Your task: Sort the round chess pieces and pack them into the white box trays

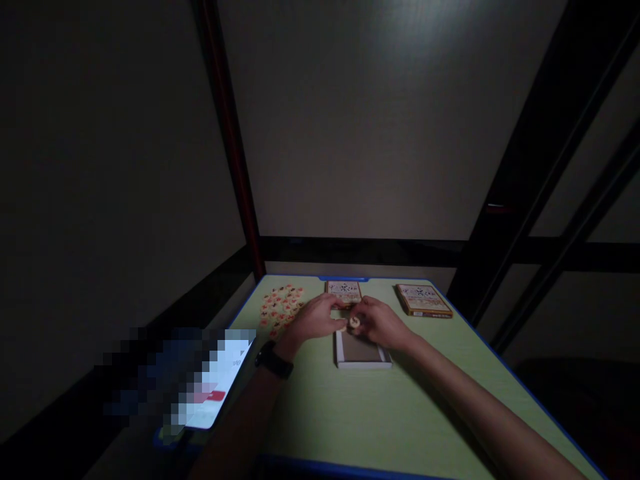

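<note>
- the two hands are close together over the near-middle of the box area, fingertips almost meeting, both reaching in from the near side of the table [310,413].
- the right hand [383,323] has its fingers curled around a small round piece [355,322], pale with a dark mark on its face, at the fingertips.
- the left hand [317,317] is arched beside it, thumb and fingers pointing toward that piece; whether it grips anything of its own i cannot tell.
- the round piece is above the far part of an open tray [364,365] with white walls and a brown inside; the right hand hides the tray's far right corner.
- just beyond the hands lies a printed box [344,289], flat, partly covered by the fingers.
- a second, similar box [423,301] lies flat toward the far right of the table, well apart from the hands.
- scattered pieces [275,311], round and pale with red or dark marks, spread over the far left part of the table, partly behind the left hand.
- a black wristband [275,360] circles the left wrist.
- a lit screen [220,380], partly blurred into blocks, is at the table's near left edge.
</note>
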`<state>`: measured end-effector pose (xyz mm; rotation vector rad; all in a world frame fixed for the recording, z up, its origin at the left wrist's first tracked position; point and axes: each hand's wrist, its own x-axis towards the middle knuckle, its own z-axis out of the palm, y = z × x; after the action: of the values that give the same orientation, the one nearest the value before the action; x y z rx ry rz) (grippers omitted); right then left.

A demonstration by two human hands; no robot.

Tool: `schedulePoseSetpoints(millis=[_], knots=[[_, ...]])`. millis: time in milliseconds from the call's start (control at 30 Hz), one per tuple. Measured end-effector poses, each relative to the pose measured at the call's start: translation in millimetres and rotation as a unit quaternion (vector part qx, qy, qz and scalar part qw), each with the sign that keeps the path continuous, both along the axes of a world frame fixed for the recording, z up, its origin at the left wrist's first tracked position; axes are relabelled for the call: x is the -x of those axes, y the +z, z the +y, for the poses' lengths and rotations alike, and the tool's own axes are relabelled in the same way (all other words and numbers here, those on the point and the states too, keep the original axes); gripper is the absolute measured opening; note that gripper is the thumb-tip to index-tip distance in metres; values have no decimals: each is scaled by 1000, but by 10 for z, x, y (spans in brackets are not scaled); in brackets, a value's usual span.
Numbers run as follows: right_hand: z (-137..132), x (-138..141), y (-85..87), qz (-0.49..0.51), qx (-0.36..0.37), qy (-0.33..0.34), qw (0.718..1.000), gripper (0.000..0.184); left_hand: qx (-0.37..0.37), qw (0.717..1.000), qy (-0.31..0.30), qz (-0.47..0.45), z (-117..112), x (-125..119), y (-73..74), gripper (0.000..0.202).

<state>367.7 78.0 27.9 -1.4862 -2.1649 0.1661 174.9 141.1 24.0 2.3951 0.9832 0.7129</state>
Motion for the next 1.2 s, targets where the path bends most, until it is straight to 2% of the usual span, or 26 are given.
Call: schedulePoseSetpoints(millis=[67, 167, 333, 500, 700, 933, 1200], knots=[[10, 19, -35, -4, 26, -30, 999, 24, -33, 998, 5, 51, -37, 3, -16, 38], [22, 71, -85, -23, 63, -57, 996, 26, -26, 995, 3, 100, -90, -35, -61, 41], [16, 151, -108, -69, 74, -84, 991, 22, -40, 990, 5, 133, -133, -118, -117, 28], [-14, 173, -73, -83, 88, -89, 989, 21, -37, 991, 9, 132, -157, -151, -116, 17], [-18, 166, -74, -93, 90, -87, 988, 21, -28, 992, 8, 120, -147, -155, -149, 25], [-22, 160, -86, -106, 86, -103, 985, 17, -35, 991, 8, 128, -144, -171, -178, 15], [-18, 142, -91, -105, 75, -99, 987, 21, -39, 996, 7, 86, -158, -143, -170, 17]])
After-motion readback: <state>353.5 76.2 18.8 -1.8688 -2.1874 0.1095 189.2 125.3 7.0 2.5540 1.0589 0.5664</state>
